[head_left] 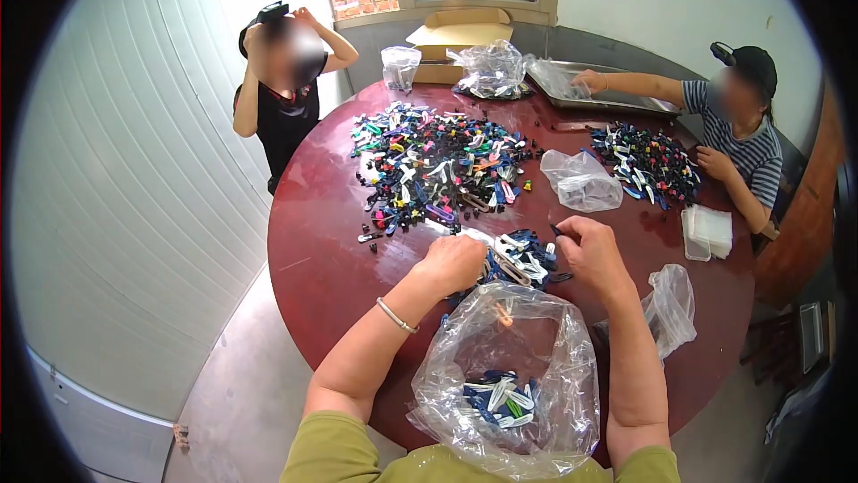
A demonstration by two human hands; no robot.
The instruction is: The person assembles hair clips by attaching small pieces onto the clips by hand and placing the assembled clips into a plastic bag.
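A small pile of hair clips (pixel 527 260), mostly white and dark blue, lies on the table in front of me. My left hand (pixel 454 262) is closed at the pile's left edge, its fingertips turned away, so anything in them is hidden. To the right of the pile, my right hand (pixel 592 255) pinches a dark hair clip (pixel 556 230) between thumb and forefinger. Nearest my body, a clear plastic bag (pixel 572 376) stands with its mouth open upward. White, blue and green hair clips (pixel 500 399) lie inside it.
A large heap of mixed clips (pixel 438 161) covers the table's far middle; another heap (pixel 643 161) lies right. Empty-looking plastic bags (pixel 581 181), a plastic container (pixel 708 233), a tray (pixel 617 103) and a cardboard box (pixel 438 70) surround them. Two people (pixel 281 99) (pixel 737 126) are at the table.
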